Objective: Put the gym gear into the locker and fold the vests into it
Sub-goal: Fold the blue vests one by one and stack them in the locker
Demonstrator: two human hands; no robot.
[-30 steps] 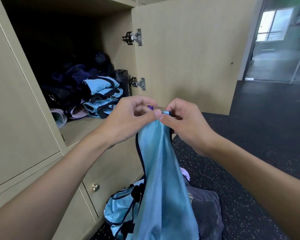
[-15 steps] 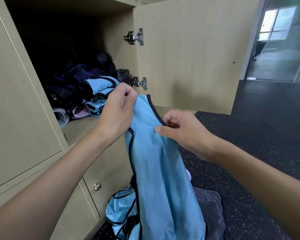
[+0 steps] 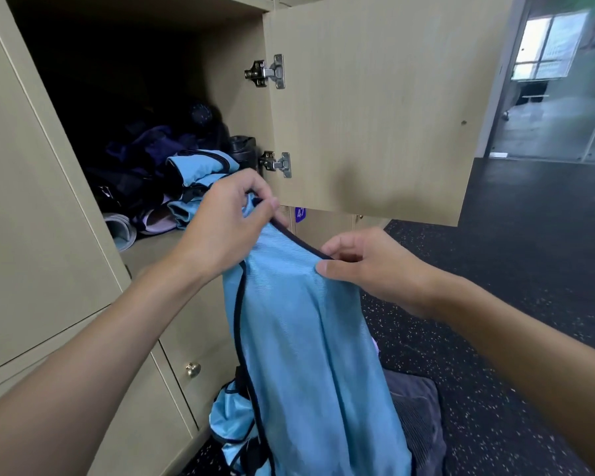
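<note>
A light blue vest with dark trim [image 3: 310, 338] hangs in front of the open locker [image 3: 158, 249]. My left hand [image 3: 227, 221] pinches its top corner, up near the locker's shelf edge. My right hand [image 3: 368, 266] grips the trimmed top edge a little lower and to the right. Inside the locker lie folded blue vests [image 3: 200, 173], dark gear [image 3: 134, 159] and a black bottle [image 3: 243, 149]. More blue vests [image 3: 232, 427] lie heaped on the floor below.
The locker door [image 3: 375, 108] stands open to the right. A grey cloth [image 3: 416, 407] lies on the dark speckled floor [image 3: 512, 269]. Shut drawers with a brass knob [image 3: 192, 369] sit beneath the shelf. A rolled mat end [image 3: 117, 228] lies at the shelf's left.
My hands were pinched together at the vest's top; they have drawn apart, the left rising toward the locker, the right dropping slightly, spreading the top edge.
</note>
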